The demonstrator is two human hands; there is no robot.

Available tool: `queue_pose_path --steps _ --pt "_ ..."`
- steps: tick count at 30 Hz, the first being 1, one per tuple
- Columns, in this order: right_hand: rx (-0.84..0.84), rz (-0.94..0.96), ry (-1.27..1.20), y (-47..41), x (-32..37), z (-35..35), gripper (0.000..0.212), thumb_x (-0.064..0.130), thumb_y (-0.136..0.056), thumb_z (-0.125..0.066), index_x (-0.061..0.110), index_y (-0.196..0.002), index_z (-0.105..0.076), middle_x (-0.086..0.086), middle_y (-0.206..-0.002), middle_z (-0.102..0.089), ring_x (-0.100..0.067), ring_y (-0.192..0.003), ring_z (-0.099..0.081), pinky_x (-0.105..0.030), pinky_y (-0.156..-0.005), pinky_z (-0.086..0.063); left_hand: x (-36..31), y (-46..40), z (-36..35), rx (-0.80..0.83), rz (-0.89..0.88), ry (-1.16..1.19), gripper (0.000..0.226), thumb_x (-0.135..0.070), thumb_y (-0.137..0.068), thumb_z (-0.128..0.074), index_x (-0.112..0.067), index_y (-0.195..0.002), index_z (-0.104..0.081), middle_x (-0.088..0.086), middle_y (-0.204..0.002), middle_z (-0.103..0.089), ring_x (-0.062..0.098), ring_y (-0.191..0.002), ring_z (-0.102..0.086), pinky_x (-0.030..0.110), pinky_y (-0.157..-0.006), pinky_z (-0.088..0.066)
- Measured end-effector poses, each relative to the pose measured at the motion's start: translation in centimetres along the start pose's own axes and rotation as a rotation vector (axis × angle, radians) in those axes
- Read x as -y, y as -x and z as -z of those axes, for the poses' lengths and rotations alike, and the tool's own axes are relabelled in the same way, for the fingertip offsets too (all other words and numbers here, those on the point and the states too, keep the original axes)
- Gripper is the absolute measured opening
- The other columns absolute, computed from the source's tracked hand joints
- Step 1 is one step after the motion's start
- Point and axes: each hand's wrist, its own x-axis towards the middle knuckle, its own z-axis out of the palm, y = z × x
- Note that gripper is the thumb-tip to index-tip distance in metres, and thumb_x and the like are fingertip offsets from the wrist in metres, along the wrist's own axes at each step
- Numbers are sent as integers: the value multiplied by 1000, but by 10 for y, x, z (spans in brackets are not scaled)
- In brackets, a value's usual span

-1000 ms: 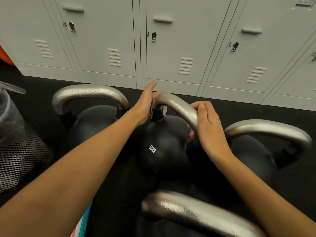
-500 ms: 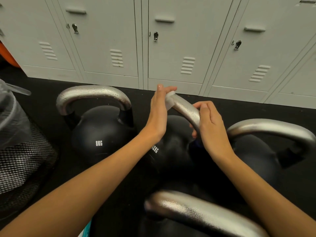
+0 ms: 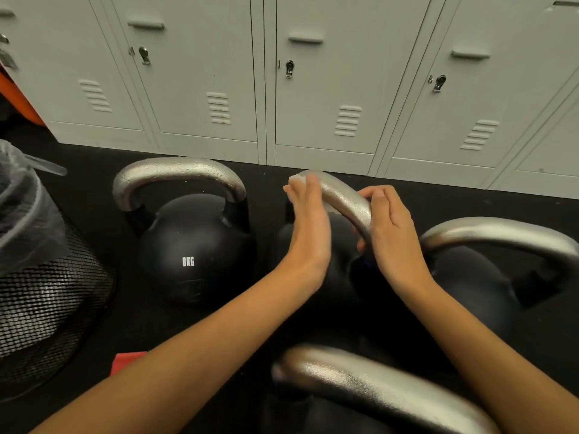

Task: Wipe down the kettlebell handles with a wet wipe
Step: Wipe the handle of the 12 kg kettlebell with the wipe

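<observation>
Kettlebell handle: our left hand presses the wet wipe flat-fingered, right hand curled round it; wipe could easily slip off and miss the underside.

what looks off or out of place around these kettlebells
Nothing looks damaged or spilled. The 8KG kettlebell stands upright with droplets beading on its handle. The left hand presses the wet wipe on the middle kettlebell's handle while the right hand grips it. A small red item lies loose on the floor.
</observation>
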Motion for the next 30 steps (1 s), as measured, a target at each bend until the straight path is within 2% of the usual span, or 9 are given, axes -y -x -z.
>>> queue_pose_path --steps 4,6,9,13,20,23,25,28,30 --pt "20 -17 -30 0 2 1 28 27 -106 -31 21 -100 -57 -1 -83 -60 -7 -59 -57 -20 -47 -45 -7 9 -24 27 127 53 93 -77 -79 -38 -30 -153 -6 -4 -157 -24 4 -125 -39 21 -91 -40" --pt "16 -13 -46 0 3 1 27 25 -106 -31 20 -100 -57 2 -85 -60 0 -62 -57 -16 -50 -46 -8 16 -28 24 161 52 97 -79 -70 -43 -30 -150 -20 4 -142 -47 11 -118 -52 31 -95 -46" --pt "13 -10 -30 0 3 1 27 26 -107 -30 22 -101 -56 2 -87 -60 -1 -62 -57 -17 -49 -46 -18 14 -26 -43 179 2 69 -61 -94 -37 -23 -149 -21 5 -121 -56 8 -101 -57 20 -73 -46" --pt "20 -8 -2 1 1 1 29 29 -106 -28 24 -99 -56 -7 -81 -61 -12 -53 -58 -27 -50 -46 -37 1 -24 -136 219 107 69 -55 -98 -35 -18 -152 -14 8 -144 -42 16 -124 -46 30 -100 -38" --pt "-48 -25 -53 3 0 2 22 31 -103 -39 21 -98 -58 7 -81 -61 -1 -64 -57 -20 -58 -47 -45 35 -29 -29 354 139 45 -55 -96 -41 -15 -107 -57 12 -107 -64 18 -95 -63 27 -75 -49" --pt "-108 -77 -83 -1 -7 8 20 40 -102 -44 24 -105 -54 10 -92 -58 -3 -84 -55 -25 -79 -42 -55 35 -22 -59 293 144 58 -52 -99 -35 -11 -141 -40 13 -139 -49 21 -126 -50 29 -101 -38" --pt "-165 -135 -169 -5 -10 14 20 42 -102 -43 25 -104 -53 8 -95 -59 -8 -89 -57 -26 -80 -44 -52 42 -24 -12 326 106 64 -54 -99 -32 -8 -144 -36 15 -140 -49 21 -127 -49 29 -97 -39" --pt "-192 -164 -268 -7 -9 23 19 36 -104 -41 25 -97 -55 3 -90 -59 -14 -83 -60 -26 -71 -47 -37 54 -26 113 405 61 57 -56 -99 -28 -8 -105 -60 11 -110 -65 15 -101 -62 22 -84 -46" --pt "-163 -131 -252 -6 -5 26 19 32 -104 -42 24 -97 -57 1 -90 -60 -13 -84 -61 -25 -73 -49 -31 59 -24 165 371 -93 67 -56 -99 -21 -3 -97 -63 23 -103 -66 25 -102 -63 29 -96 -46"
